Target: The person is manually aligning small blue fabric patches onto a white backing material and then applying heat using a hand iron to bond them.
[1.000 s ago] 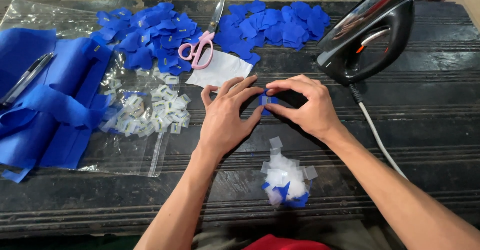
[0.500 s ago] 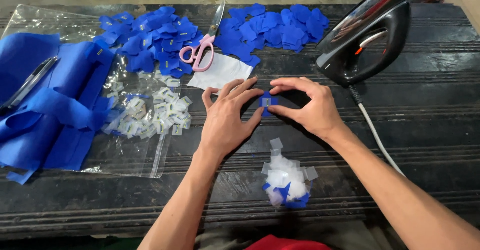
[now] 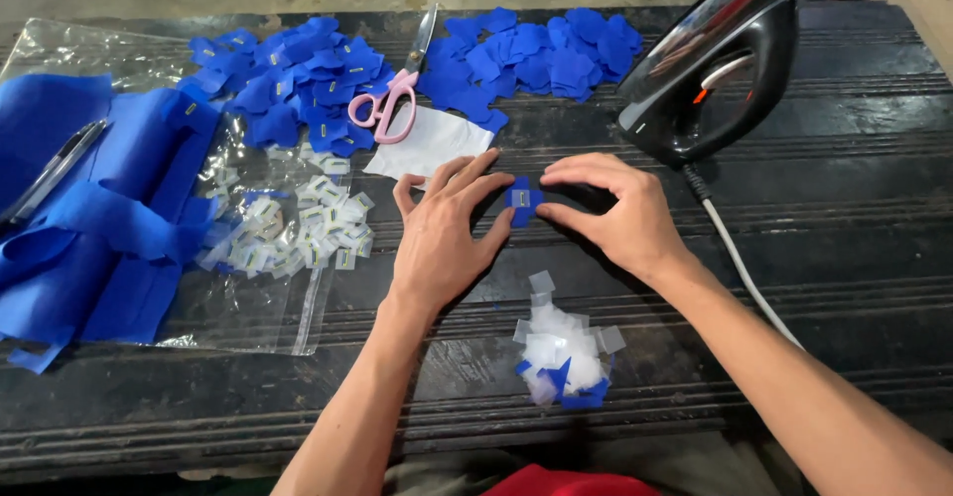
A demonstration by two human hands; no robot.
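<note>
Both hands, left hand and right hand, fingertips pinching small blue fabric piece; iron at 2 o'clock; pressing likely follows.

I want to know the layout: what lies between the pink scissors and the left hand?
In the head view, a white sheet lies on the dark table between the pink scissors and the left hand. The scissors' handles overlap its upper edge.
</note>
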